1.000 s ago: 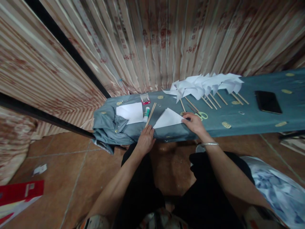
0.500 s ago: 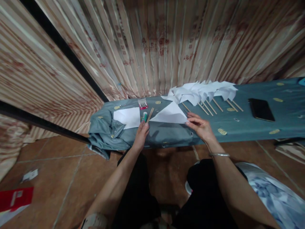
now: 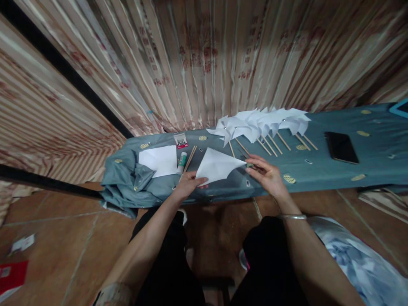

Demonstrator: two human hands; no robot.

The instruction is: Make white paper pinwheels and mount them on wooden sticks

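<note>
A white sheet of paper (image 3: 218, 165), folded to a point at its right end, is held up a little over the cloth-covered surface. My left hand (image 3: 190, 183) pinches its lower left corner, thumb on top. At the pointed right end, the fingers of my right hand (image 3: 266, 173) close on the tip. Something small and dark shows by those fingers, too unclear to name. Beside my left hand lie a glue stick (image 3: 181, 162) and thin wooden sticks (image 3: 189, 159). Further left is a stack of white paper (image 3: 159, 160), partly under a cloth fold.
Several white paper pinwheels (image 3: 255, 124) on wooden sticks lie in a row along the back. A small box of pins (image 3: 181, 141) sits behind the glue stick. A black phone (image 3: 341, 147) is on the right. A patterned curtain (image 3: 197, 63) hangs behind the blue-green cloth (image 3: 318, 172).
My left hand has moved from beside the sticks onto the paper's left corner. The paper has been lifted and turned, its left end now nearer to me. The view has shifted slightly.
</note>
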